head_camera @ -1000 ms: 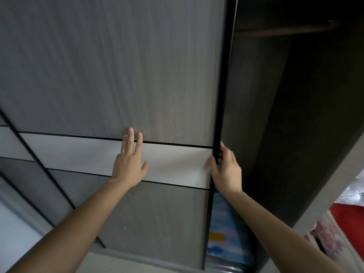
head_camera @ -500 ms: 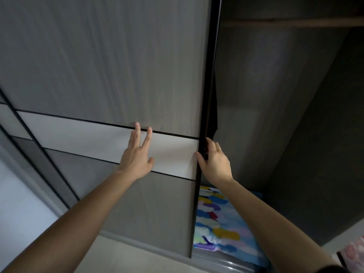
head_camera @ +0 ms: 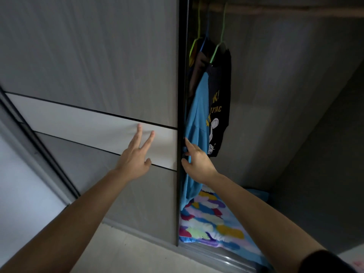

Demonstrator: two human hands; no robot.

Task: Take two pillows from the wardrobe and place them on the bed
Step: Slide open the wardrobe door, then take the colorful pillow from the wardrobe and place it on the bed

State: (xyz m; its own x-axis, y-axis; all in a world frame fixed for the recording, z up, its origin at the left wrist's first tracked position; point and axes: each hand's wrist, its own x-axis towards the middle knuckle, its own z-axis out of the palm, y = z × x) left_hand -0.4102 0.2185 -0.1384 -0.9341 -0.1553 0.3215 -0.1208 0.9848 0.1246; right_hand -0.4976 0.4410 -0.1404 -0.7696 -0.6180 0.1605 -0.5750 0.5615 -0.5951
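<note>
The grey sliding wardrobe door (head_camera: 94,62) with a white band fills the left half of the view. My left hand (head_camera: 136,158) lies flat on that band, fingers spread. My right hand (head_camera: 197,162) is at the door's dark right edge (head_camera: 180,115), fingers curled around it. At the bottom of the open wardrobe lies a pillow (head_camera: 212,223) with a bright multicoloured brush-stroke cover, partly hidden by my right forearm. I cannot tell whether a second pillow lies under or behind it.
Inside the wardrobe a blue shirt (head_camera: 197,119) and a black printed shirt (head_camera: 218,107) hang on green hangers from a rail (head_camera: 275,11). The wardrobe's dark right wall (head_camera: 325,154) stands close by. Pale floor (head_camera: 126,251) shows below, beside the bottom door track (head_camera: 222,257).
The door has slid left under both hands, so the opening is wider. The hanging shirts and more of the colourful pillow have come into sight.
</note>
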